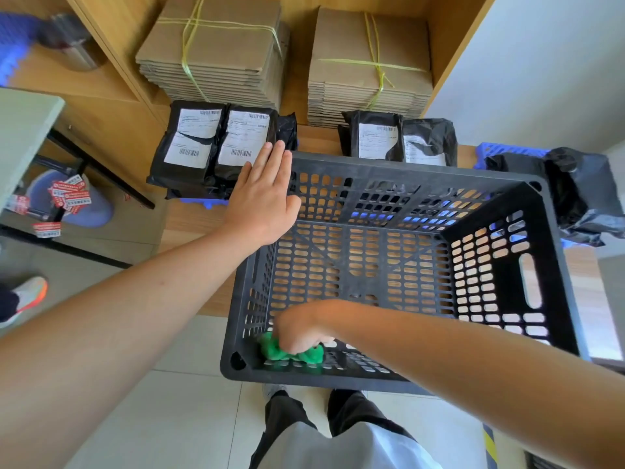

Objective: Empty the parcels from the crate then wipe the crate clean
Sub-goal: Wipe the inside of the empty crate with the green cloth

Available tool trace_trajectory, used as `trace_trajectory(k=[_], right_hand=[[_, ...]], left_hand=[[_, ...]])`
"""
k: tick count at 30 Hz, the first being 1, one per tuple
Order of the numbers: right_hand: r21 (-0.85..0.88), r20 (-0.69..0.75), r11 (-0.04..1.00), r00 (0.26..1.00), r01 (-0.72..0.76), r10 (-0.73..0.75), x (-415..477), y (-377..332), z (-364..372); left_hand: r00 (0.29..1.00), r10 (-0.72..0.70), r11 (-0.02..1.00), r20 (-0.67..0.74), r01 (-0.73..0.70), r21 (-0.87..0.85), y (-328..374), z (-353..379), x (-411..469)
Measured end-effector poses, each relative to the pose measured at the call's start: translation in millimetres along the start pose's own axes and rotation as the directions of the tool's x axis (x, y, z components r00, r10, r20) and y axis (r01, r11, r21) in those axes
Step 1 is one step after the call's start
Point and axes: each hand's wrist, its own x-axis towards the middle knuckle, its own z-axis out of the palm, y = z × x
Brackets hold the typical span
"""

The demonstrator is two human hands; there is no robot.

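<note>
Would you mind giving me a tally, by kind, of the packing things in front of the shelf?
Black parcels showing a white label: 4
Tied cardboard bundles: 2
Black crate: 1
Green cloth, in the right hand: 1
Total: 8

One black crate (416,170); one green cloth (287,350) inside it; two bare hands, the left hand (262,198) and the right hand (299,328); two tied bundles of flat cardboard, a left bundle (213,49) and a right bundle (368,62); at least five black parcels with white labels, three in the left group (216,147) and two in the right group (399,140); one loose black bag (575,191) at the far right.
</note>
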Motion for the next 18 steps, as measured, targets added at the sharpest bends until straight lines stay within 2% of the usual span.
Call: trace_trajectory(k=[2,5,11,14,18], right_hand=[[-0.039,-0.022,0.999,1.000,0.019,-0.019,8.7,-7.6,0.5],[-0.009,-0.022,0.999,0.999,0.044,-0.044,5.0,2.4,4.8],[-0.052,0.001,0.979,0.980,0.197,-0.197,-39.3,41.2,9.7],[-0.083,0.012,0.981,0.984,0.176,-0.175,-56.0,64.5,12.1],[-0.139,0.036,0.987,0.996,0.081,-0.077,-87.2,103.4,11.3]], left_hand=[[1.000,-0.003,1.000,0.000,0.003,-0.009,0.4,-0.1,-0.6],[1.000,-0.008,1.000,0.000,0.008,-0.014,1.0,-0.1,-0.5],[1.000,0.001,1.000,0.000,-0.001,-0.026,1.2,-1.5,-1.1],[1.000,0.003,1.000,0.000,-0.003,-0.025,-0.6,-1.5,-0.9],[1.000,-0.002,1.000,-0.001,0.002,-0.021,-0.7,-0.2,-0.1]])
